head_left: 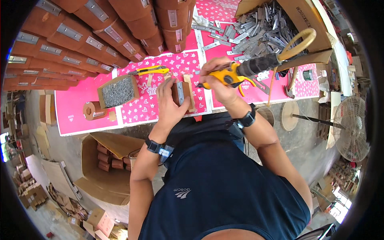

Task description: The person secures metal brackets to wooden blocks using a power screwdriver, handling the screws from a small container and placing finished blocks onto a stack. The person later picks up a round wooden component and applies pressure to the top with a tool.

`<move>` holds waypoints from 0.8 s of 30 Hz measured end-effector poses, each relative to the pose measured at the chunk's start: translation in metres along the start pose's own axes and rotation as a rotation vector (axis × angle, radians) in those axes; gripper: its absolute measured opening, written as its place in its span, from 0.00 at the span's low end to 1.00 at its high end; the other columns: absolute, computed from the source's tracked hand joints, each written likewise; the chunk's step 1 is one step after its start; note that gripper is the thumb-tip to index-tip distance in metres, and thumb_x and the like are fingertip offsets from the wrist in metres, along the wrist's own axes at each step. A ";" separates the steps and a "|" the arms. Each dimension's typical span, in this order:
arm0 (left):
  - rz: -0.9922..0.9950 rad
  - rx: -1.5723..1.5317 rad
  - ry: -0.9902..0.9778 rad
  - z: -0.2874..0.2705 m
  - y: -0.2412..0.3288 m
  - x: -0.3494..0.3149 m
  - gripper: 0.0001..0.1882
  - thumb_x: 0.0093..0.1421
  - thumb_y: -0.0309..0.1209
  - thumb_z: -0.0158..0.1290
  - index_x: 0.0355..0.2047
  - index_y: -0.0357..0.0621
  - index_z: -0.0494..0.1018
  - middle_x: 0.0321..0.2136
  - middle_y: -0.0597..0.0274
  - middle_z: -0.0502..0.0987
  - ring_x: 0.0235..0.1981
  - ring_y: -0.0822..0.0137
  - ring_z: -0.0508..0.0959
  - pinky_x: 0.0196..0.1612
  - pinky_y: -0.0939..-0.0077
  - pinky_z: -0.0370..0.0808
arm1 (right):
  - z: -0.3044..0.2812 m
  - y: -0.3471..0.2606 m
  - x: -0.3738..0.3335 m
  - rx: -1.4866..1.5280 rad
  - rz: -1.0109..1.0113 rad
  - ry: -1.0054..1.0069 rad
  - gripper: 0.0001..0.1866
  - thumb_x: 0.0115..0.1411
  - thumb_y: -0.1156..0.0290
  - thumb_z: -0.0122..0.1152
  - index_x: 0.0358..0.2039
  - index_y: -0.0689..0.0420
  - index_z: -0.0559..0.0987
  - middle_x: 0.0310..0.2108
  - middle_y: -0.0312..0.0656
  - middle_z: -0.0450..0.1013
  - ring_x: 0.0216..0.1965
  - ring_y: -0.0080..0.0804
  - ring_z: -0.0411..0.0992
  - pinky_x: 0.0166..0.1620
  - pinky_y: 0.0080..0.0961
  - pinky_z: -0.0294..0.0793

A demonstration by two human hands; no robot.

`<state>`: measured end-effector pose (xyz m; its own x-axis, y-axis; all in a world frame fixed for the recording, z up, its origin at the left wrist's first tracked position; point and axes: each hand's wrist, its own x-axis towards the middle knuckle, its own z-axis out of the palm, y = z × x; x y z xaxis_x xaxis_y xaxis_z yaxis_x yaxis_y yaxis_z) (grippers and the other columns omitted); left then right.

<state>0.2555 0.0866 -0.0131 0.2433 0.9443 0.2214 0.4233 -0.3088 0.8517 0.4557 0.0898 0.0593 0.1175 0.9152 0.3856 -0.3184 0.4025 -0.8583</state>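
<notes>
My left hand (170,102) is closed around a small reddish-brown block (186,95) on the pink-covered table, fingers along its left side and thumb at its near end. A silver metal strip (180,93) lies along the block's top. My right hand (221,82) grips a yellow and black power screwdriver (229,75), its tip pointing left, just right of the block. From the tool's back a thick yellow hose (302,42) curves away. Left of the block stands an open box of screws (118,92). Beyond my left hand lies a yellow utility knife (154,71).
Stacked reddish-brown pieces with metal strips (72,32) fill the far left. A cardboard box (308,20) spills loose metal strips (260,30) at the far right. A hammer (291,86) and pliers (245,85) lie right. A carton (100,176) stands below left; a fan (351,128) stands right.
</notes>
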 end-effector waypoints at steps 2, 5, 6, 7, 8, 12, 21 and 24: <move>0.213 0.320 -0.136 -0.019 0.032 0.011 0.43 0.46 0.37 0.70 0.61 0.37 0.66 0.56 0.44 0.67 0.62 0.44 0.65 0.65 0.50 0.62 | -0.028 -0.006 -0.011 -0.133 -0.027 0.039 0.18 0.52 0.88 0.63 0.42 0.59 0.72 0.36 0.41 0.76 0.38 0.27 0.77 0.42 0.25 0.78; 0.254 0.474 -0.380 -0.030 0.048 0.018 0.49 0.40 0.36 0.74 0.63 0.39 0.66 0.61 0.45 0.65 0.63 0.42 0.64 0.66 0.52 0.64 | -0.064 -0.007 -0.033 -0.267 0.058 0.096 0.16 0.52 0.87 0.62 0.40 0.60 0.74 0.35 0.41 0.77 0.37 0.27 0.77 0.42 0.25 0.78; 0.270 0.569 -0.498 -0.030 0.049 0.022 0.51 0.38 0.38 0.75 0.63 0.39 0.66 0.60 0.44 0.65 0.63 0.42 0.64 0.66 0.53 0.64 | -0.072 -0.007 -0.037 -0.270 0.050 0.102 0.16 0.52 0.87 0.62 0.40 0.60 0.74 0.35 0.41 0.77 0.37 0.27 0.77 0.42 0.25 0.78; 0.247 0.550 -0.519 -0.029 0.050 0.026 0.53 0.36 0.36 0.75 0.63 0.37 0.65 0.60 0.41 0.64 0.62 0.41 0.65 0.66 0.54 0.65 | -0.080 -0.008 -0.043 -0.370 0.049 0.117 0.15 0.51 0.88 0.62 0.39 0.60 0.75 0.34 0.41 0.77 0.36 0.27 0.77 0.41 0.25 0.79; 0.258 0.553 -0.522 -0.030 0.052 0.029 0.53 0.36 0.36 0.75 0.63 0.37 0.65 0.60 0.41 0.64 0.62 0.41 0.65 0.66 0.54 0.65 | -0.087 -0.009 -0.048 -0.469 0.049 0.134 0.15 0.50 0.88 0.61 0.38 0.60 0.75 0.33 0.42 0.77 0.34 0.28 0.77 0.39 0.26 0.79; 0.154 0.445 -0.513 -0.040 0.047 0.034 0.51 0.37 0.28 0.73 0.64 0.37 0.63 0.58 0.40 0.64 0.62 0.44 0.66 0.66 0.58 0.67 | -0.103 -0.013 -0.068 -0.452 0.126 0.281 0.12 0.49 0.86 0.59 0.35 0.60 0.78 0.32 0.38 0.78 0.35 0.25 0.77 0.40 0.24 0.77; -0.167 -0.156 -0.510 -0.044 -0.031 0.007 0.59 0.43 0.25 0.74 0.71 0.43 0.49 0.68 0.45 0.56 0.69 0.49 0.63 0.70 0.58 0.63 | -0.114 -0.005 -0.072 -0.438 0.045 0.345 0.14 0.49 0.89 0.56 0.36 0.60 0.76 0.31 0.41 0.77 0.30 0.25 0.76 0.36 0.24 0.78; -0.211 -0.197 -0.538 -0.045 -0.022 0.009 0.59 0.45 0.27 0.74 0.71 0.42 0.48 0.68 0.43 0.56 0.69 0.50 0.62 0.72 0.58 0.59 | -0.117 -0.003 -0.073 -0.437 0.049 0.335 0.14 0.49 0.88 0.57 0.37 0.60 0.75 0.32 0.41 0.77 0.31 0.25 0.76 0.36 0.24 0.78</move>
<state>0.2092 0.1073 -0.0081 0.6007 0.7769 -0.1888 0.3534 -0.0462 0.9343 0.5578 0.0247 -0.0060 0.4283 0.8612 0.2735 0.0803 0.2652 -0.9608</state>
